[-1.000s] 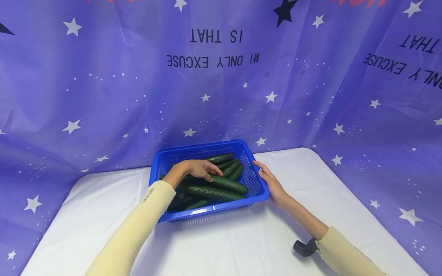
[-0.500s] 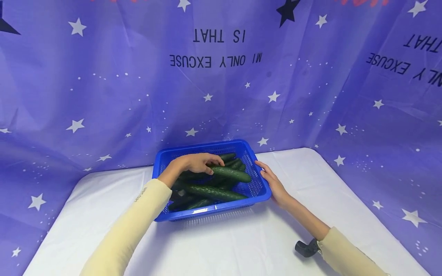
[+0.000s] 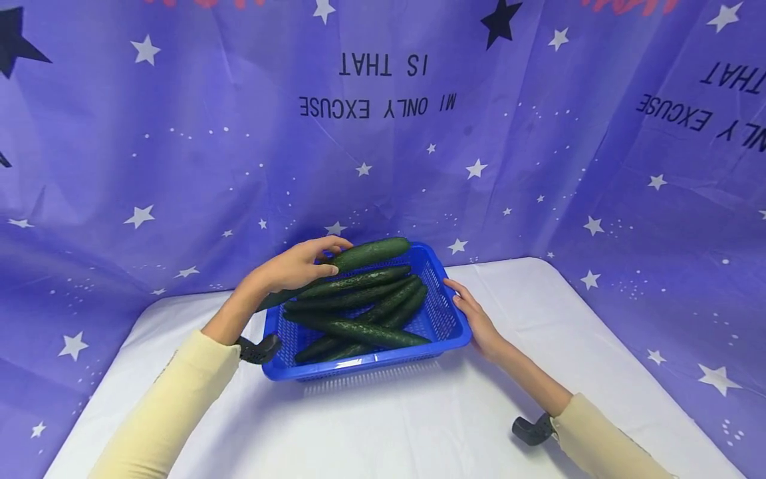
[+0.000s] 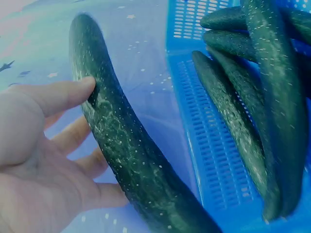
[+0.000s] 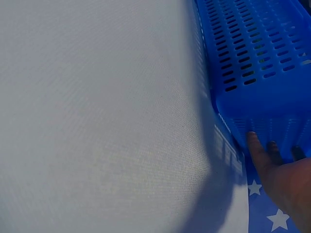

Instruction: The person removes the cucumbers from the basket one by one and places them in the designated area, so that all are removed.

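A dark green cucumber (image 3: pixel 377 252) is held up over the basket's far left rim, pinched between the thumb and fingers of my left hand (image 3: pixel 290 267). The left wrist view shows the thumb on the near side of this cucumber (image 4: pixel 129 133), with the fingers behind it. Below lies a blue perforated plastic basket (image 3: pixel 413 351) with several more cucumbers (image 3: pixel 383 334), some crossing over others. At the basket's right end my right hand (image 3: pixel 477 324) touches the outer wall with extended fingers. In the right wrist view those fingers (image 5: pixel 261 158) rest against the blue wall; the thumb is not visible there.
The basket stands near the back of a table with a white cloth (image 3: pixel 383 426). A purple curtain (image 3: pixel 383 146) with stars and lettering hangs close behind and along the sides. Black devices (image 3: pixel 260 349) are worn at both wrists.
My left hand has lifted one cucumber out of the pile and carried it up and left, to the basket's far left rim. The right hand stays at the basket's right end.
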